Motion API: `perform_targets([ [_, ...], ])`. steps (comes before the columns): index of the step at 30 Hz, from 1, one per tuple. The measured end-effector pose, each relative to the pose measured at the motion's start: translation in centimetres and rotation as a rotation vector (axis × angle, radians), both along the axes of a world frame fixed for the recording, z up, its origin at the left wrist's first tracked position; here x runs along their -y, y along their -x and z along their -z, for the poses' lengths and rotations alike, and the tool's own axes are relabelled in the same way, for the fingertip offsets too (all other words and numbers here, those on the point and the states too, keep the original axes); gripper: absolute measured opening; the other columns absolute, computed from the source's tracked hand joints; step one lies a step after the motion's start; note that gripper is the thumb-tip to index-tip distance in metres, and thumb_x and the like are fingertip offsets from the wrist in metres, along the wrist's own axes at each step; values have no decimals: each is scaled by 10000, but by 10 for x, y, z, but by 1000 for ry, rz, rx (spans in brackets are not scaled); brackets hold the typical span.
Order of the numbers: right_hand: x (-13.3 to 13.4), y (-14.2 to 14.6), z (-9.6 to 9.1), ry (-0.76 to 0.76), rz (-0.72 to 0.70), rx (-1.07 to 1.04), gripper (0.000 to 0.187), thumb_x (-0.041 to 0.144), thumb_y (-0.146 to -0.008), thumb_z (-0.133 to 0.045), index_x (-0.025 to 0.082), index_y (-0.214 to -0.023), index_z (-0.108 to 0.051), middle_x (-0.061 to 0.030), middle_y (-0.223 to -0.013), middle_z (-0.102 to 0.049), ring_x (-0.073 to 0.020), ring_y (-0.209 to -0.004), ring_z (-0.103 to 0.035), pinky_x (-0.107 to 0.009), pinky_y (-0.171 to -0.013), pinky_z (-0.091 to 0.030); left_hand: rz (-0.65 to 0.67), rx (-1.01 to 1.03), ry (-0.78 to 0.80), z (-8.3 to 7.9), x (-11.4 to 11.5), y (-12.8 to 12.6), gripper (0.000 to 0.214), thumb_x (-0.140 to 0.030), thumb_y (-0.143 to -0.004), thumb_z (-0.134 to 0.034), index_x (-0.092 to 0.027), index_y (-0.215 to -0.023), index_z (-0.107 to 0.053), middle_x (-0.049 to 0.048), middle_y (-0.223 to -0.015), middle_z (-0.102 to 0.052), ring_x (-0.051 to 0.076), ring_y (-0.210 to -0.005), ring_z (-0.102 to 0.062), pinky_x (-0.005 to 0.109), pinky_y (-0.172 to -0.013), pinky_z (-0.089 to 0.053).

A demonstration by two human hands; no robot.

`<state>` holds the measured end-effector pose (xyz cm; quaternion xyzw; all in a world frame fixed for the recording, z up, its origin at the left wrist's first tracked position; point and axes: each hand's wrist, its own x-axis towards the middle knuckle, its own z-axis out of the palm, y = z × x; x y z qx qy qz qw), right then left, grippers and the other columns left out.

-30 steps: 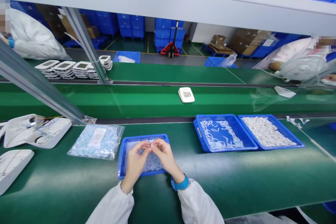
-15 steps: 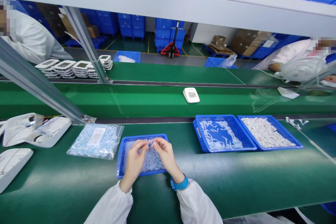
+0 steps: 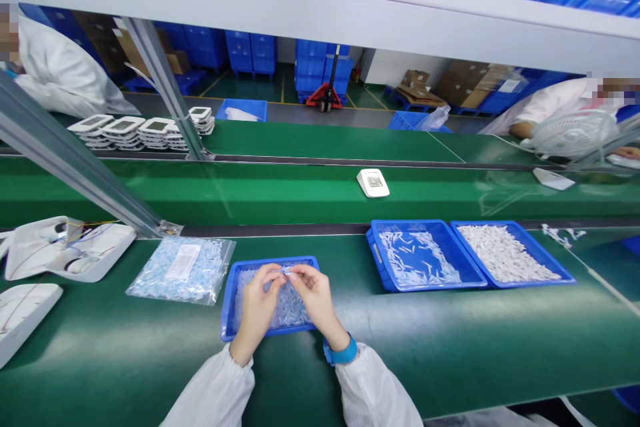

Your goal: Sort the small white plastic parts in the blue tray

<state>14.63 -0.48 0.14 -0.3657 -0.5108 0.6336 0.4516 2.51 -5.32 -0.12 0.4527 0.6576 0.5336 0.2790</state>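
My left hand (image 3: 259, 307) and my right hand (image 3: 315, 297) meet above a small blue tray (image 3: 229, 293) filled with tiny pale parts. The fingertips of both hands pinch one small whitish-blue part (image 3: 285, 270) between them. My right wrist wears a blue band (image 3: 341, 352). Both sleeves are white. A clear bag (image 3: 183, 269) of the same kind of small parts lies just left of the tray.
Two larger blue trays (image 3: 425, 254) (image 3: 510, 251) of white pieces stand to the right. White device shells (image 3: 67, 255) with wires lie at the left. A white device (image 3: 373, 183) rides the conveyor belt beyond. Stacked shells (image 3: 140, 131) and two people in white coats are across the line.
The white device on the belt has drifted to the right. My hands have stayed over the small tray, fingers working the small part slightly.
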Motion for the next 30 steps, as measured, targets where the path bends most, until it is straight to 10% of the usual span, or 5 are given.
perform_targets([
  [30, 7, -4, -6, -274, -54, 288, 186, 270, -875, -497, 177, -720, -543, 1, -693, -556, -136, -675, -515, -255, -651, -398, -29, -168, -202, -3, 3, -2, 70, -180, -760, -636, -196, -694, -652, -6, -755, -667, 134, -735, -630, 254, -708, -511],
])
